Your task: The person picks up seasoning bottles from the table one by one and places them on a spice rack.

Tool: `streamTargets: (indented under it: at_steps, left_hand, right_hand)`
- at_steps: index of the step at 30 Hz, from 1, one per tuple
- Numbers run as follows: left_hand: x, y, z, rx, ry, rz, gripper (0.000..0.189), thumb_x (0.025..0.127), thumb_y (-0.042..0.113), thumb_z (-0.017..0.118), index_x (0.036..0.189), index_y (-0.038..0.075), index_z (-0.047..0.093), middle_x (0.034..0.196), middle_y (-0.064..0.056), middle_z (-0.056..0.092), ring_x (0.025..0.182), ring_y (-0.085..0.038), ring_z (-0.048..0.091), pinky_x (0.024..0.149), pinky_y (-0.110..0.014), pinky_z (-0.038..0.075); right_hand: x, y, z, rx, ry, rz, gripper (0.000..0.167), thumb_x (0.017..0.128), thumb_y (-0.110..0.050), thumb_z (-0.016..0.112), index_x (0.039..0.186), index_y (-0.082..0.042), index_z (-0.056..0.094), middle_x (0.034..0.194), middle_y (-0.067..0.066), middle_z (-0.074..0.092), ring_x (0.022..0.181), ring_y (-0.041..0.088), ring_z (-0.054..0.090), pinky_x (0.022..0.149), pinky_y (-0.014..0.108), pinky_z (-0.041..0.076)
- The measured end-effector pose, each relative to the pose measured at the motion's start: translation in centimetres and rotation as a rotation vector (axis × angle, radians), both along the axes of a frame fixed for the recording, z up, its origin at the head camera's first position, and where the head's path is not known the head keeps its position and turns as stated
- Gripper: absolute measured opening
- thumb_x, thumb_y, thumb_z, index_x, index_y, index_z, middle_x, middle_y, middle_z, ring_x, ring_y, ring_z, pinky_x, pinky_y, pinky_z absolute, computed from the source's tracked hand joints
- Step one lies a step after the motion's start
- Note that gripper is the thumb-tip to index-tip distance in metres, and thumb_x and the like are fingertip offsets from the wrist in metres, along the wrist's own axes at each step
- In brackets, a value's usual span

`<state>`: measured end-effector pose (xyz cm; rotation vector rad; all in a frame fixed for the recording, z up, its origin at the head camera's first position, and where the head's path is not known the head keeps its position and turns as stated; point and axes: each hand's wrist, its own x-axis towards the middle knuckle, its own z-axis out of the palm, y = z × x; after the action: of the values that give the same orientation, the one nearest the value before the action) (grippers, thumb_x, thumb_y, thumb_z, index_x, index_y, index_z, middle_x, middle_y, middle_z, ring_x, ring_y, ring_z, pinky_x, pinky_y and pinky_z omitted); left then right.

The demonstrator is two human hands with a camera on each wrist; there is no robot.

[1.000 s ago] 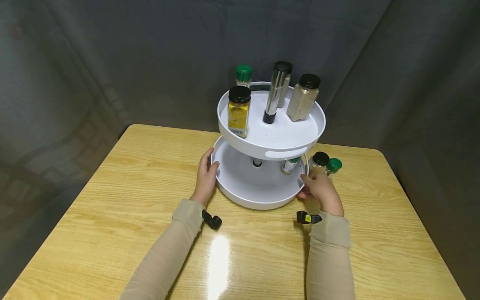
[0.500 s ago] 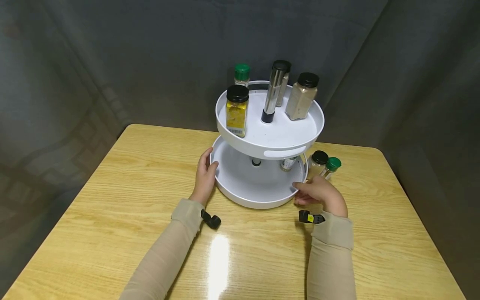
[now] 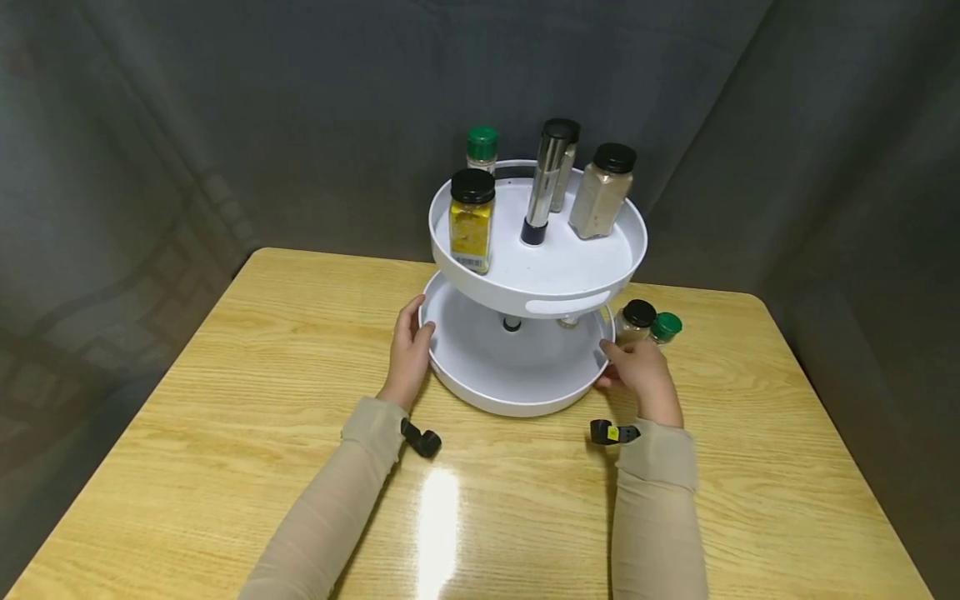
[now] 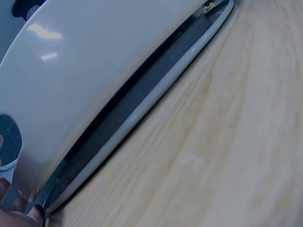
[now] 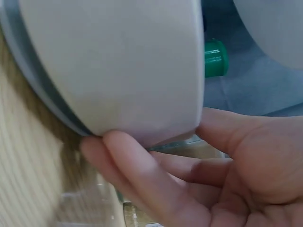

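A white two-tier turntable stands on the table, its upper tray [image 3: 540, 283] raised on a metal post above its lower tray [image 3: 517, 407]. My left hand [image 3: 405, 357] holds the lower tray's left rim, thumb at the top edge and fingers along the outer wall. On the opposite side my right hand [image 3: 641, 375] pinches the rim, thumb over the edge and fingertips against the wall [image 5: 128, 85] low down. The upper tray carries a yellow spice jar [image 3: 471, 229], a beige spice jar [image 3: 600, 196], a green-capped bottle [image 3: 482, 148] and another black-capped jar partly behind the post.
Beside my right hand, a black-capped jar [image 3: 637, 318] and a green-capped bottle [image 3: 666, 327] stand on the wooden table [image 3: 187, 433]. A small bottle [image 3: 568, 322] on the lower tray is mostly hidden under the upper one. Dark curtains [image 3: 337, 125] surround the table.
My right hand slid forward and left along the rim, then returned to the right side. The small bottle on the lower tray moved back beneath the upper tray. My left hand stayed put.
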<state>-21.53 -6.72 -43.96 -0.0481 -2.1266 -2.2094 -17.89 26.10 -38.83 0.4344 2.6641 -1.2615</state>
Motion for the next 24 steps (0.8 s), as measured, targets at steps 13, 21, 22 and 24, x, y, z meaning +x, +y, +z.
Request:
streamTargets:
  at_steps: [13, 21, 22, 24]
  left_hand:
    - [-1.2, 0.1, -2.6, -0.033, 0.033, 0.042, 0.05, 0.105, 0.014, 0.045, 0.155, 0.016, 0.037, 0.165, 0.0, 0.027, 0.153, -0.013, 0.02, 0.123, -0.025, 0.02]
    - [-1.3, 0.2, -2.5, -0.032, 0.031, 0.044, 0.05, 0.105, 0.014, 0.045, 0.154, 0.017, 0.038, 0.164, -0.001, 0.029, 0.152, -0.014, 0.023, 0.123, -0.026, 0.022]
    - [-1.3, 0.2, -2.5, -0.03, 0.03, 0.044, 0.05, 0.104, 0.014, 0.045, 0.154, 0.016, 0.038, 0.164, -0.001, 0.029, 0.152, -0.014, 0.023, 0.123, -0.026, 0.022]
    - [-1.3, 0.2, -2.5, -0.028, 0.026, 0.042, 0.05, 0.105, 0.014, 0.045, 0.154, 0.017, 0.038, 0.164, -0.001, 0.029, 0.152, -0.014, 0.023, 0.123, -0.026, 0.022]
  right_hand:
    - [0.0, 0.3, 0.2, -0.018, 0.02, -0.042, 0.051, 0.106, -0.032, 0.049, 0.118, 0.016, 0.063, 0.098, 0.025, 0.07, 0.066, 0.012, 0.068, 0.066, 0.021, 0.059]
    - [1.3, 1.2, 2.4, 0.025, 0.16, -0.02, 0.048, 0.106, -0.028, 0.048, 0.12, 0.015, 0.062, 0.101, 0.026, 0.069, 0.075, 0.021, 0.071, 0.068, 0.027, 0.062]
    - [1.5, 1.3, 2.6, 0.037, 0.185, -0.025, 0.047, 0.106, -0.028, 0.048, 0.121, 0.014, 0.062, 0.1, 0.025, 0.069, 0.073, 0.019, 0.07, 0.067, 0.024, 0.061]
    - [1.8, 1.6, 3.0, 0.046, 0.246, -0.047, 0.045, 0.105, -0.028, 0.049, 0.121, 0.013, 0.063, 0.097, 0.024, 0.07, 0.07, 0.013, 0.068, 0.063, 0.02, 0.059]
